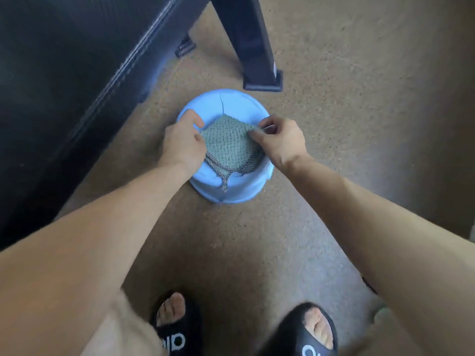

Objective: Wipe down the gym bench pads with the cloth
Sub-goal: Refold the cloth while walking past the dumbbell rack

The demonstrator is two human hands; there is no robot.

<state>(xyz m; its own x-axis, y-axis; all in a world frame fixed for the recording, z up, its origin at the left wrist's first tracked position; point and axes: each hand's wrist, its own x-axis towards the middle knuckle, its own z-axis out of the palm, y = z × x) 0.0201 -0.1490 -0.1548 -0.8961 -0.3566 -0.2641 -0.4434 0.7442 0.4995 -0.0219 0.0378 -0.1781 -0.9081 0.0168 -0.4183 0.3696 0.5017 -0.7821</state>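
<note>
A grey-green knitted cloth (230, 143) with a black-and-white checked edge is stretched flat over a light blue bucket (231, 190) on the floor. My left hand (181, 143) pinches the cloth's left edge. Its right corner is pinched by my right hand (280, 141). A checked strap of the cloth hangs over the bucket's near rim. The black gym bench pad (64, 73) fills the upper left of the view, apart from both hands.
A black metal bench leg (254, 47) with a foot stands just behind the bucket, and a second small foot (185, 47) sits further back. The floor is tan speckled carpet (359, 98). My feet in black slides (177, 327) stand close below the bucket.
</note>
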